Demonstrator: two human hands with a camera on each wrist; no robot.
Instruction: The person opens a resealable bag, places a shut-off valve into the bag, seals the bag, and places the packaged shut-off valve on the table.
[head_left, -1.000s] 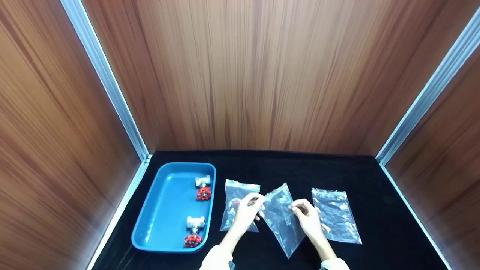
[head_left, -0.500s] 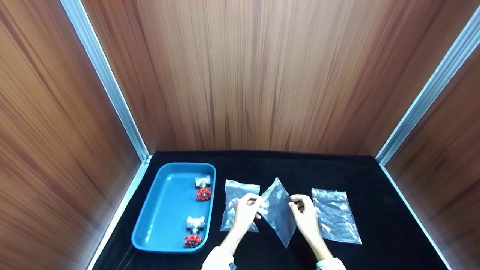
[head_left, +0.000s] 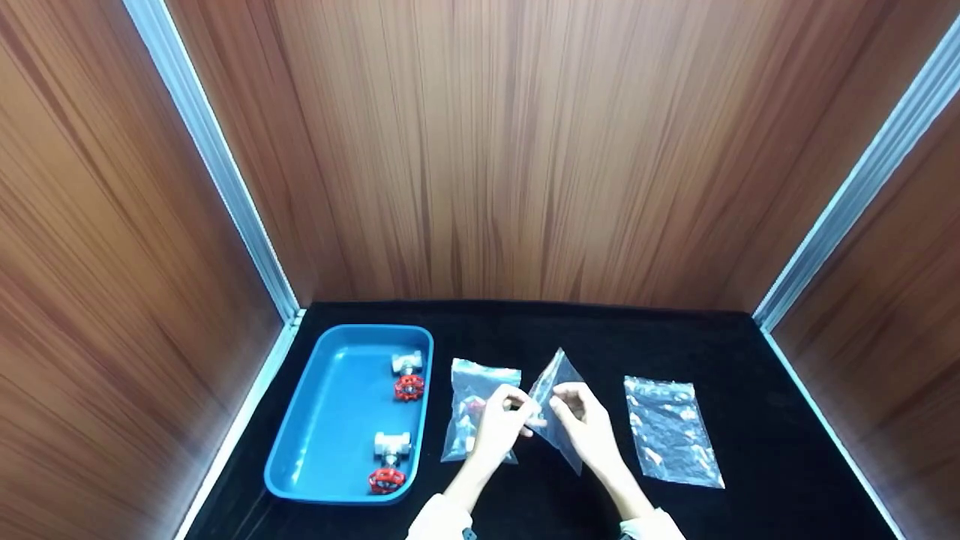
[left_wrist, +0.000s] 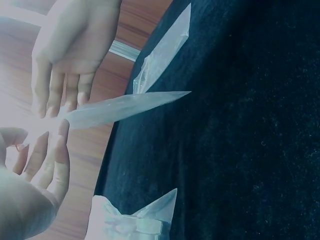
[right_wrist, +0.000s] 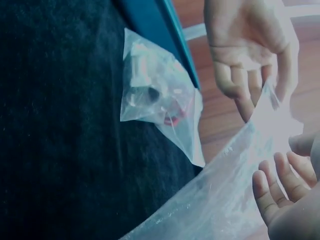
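Note:
A clear plastic zip bag [head_left: 559,373] hangs between my two hands above the black cloth, tilted, with a corner pointing down. My left hand [head_left: 495,429] pinches it near its upper left edge with thumb and index finger. My right hand [head_left: 592,427] pinches its other side, fingers close to the left ones. In the right wrist view the bag [right_wrist: 215,200] spreads below both hands and looks flat, with nothing visible inside. Beside and partly behind my left hand lies another clear bag [head_left: 463,420], holding a metal valve with a red handwheel [right_wrist: 172,120].
A blue tray [head_left: 322,427] stands at the left, with two red-handled valves [head_left: 407,375] along its right side. A flat clear bag [head_left: 673,431] lies on the black cloth [head_left: 780,450] at the right. Wood-grain walls [head_left: 487,150] enclose the back and sides.
My right hand has moved left and slightly up, nearer to my left hand. The bag has lifted and turned more edge-on. My left hand has barely shifted.

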